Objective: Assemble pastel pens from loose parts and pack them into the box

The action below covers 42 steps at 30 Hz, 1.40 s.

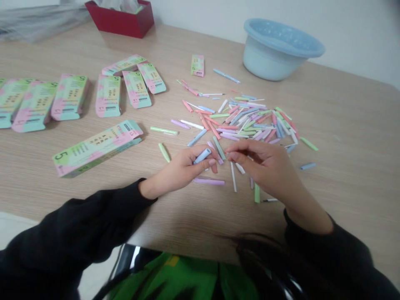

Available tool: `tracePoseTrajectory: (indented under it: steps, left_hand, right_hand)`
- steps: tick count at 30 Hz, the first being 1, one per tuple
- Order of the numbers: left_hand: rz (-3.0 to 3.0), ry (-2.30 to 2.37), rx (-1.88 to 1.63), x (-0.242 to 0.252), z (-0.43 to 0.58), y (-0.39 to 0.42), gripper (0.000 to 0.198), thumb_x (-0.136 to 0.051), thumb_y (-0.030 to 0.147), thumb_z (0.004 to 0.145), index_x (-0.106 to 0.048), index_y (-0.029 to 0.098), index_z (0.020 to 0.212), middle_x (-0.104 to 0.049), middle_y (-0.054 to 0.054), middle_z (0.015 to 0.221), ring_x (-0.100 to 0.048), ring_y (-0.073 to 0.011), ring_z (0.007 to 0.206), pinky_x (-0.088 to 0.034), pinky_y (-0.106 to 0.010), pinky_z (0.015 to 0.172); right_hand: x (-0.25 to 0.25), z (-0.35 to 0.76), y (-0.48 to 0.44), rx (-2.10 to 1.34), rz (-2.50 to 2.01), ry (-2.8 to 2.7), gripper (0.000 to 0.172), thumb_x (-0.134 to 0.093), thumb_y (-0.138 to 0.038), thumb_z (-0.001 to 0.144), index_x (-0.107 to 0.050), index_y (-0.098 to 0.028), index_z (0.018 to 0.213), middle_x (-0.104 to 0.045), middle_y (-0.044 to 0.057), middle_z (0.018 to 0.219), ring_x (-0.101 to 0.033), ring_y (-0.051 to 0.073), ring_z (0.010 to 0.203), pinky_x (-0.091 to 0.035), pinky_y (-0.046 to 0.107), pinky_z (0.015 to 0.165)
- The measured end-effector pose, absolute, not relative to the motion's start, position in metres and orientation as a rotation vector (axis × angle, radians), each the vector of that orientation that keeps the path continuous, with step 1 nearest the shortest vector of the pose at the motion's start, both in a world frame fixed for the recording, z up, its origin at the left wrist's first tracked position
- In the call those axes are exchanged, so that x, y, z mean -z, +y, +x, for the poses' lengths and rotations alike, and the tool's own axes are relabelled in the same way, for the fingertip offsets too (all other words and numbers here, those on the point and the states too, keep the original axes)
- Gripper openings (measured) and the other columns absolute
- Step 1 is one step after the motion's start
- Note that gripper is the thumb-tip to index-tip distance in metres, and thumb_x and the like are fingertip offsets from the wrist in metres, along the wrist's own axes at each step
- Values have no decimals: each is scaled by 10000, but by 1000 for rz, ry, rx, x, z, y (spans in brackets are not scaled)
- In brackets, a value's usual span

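Bare worktop [343,137] lies open right of the scattered pen parts [250,121]; flat boxes [108,96] crowd the left, basin [281,50] blocks far right.

Pale wood-grain table [343,137] fills most of frame, plain white wall [200,14] along top edge, red box [125,23] upper left, light-blue basin [275,58] upper right, soft even light.

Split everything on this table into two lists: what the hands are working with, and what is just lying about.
In hand: left hand, closed on the blue pen piece; right hand, fingers curled close by; pile of pastel pen pieces behind them.
Lying about: long printed box; flat boxes at left; blue basin; red box.
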<state>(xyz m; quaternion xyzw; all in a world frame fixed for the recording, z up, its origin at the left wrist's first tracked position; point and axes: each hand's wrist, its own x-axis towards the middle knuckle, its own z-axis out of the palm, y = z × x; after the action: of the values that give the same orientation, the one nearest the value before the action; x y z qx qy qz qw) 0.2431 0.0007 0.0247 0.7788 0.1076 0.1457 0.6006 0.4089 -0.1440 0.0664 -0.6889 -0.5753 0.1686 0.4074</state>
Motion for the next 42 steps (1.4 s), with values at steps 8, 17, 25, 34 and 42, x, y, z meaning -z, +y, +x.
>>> tracePoseTrajectory:
  steps: [8,17,25,34,42]
  left_hand:
    - [1838,152,-407,-22,243,1,199,-593,245,987,-677,158,828,-662,1,811,-588,-131,767,-441,-242,746]
    - [1823,141,-383,-24,243,0,202,-600,212,981,-688,153,809,-668,2,811,-605,-133,781,-447,-236,763]
    - [1645,180,-344,-24,241,-7,105,-663,235,939,-699,147,894,-689,-5,838,-613,-140,795,-462,-239,762]
    - [1579,120,-333,-29,241,-7,181,-663,303,956,-682,152,858,-683,-17,822,-619,-155,807,-451,-252,753]
    - [1465,85,-221,-31,232,-3,298,-464,357,1038,-665,137,1012,-569,-1,811,-367,-117,597,-285,-285,573]
  right_hand:
    - [-61,402,-145,-370,-1713,-1592,153,-601,-127,964,-734,-201,966,-738,4,908,-655,153,831,-473,272,766]
    - [-61,401,-149,-381,-1855,-1533,63,-671,-243,943,-732,-233,929,-745,-29,793,-657,136,687,-431,253,648]
    - [-53,398,-144,-712,-1669,-1468,182,-675,-307,949,-586,-211,1075,-729,-45,729,-659,132,644,-463,243,640]
    - [-55,391,-148,-480,-1642,-1356,87,-701,-214,922,-772,-238,877,-749,-29,756,-684,136,697,-515,250,659]
    - [-91,400,-142,-123,-1728,-1480,110,-713,-189,909,-783,-270,883,-760,-27,796,-691,150,725,-548,274,700]
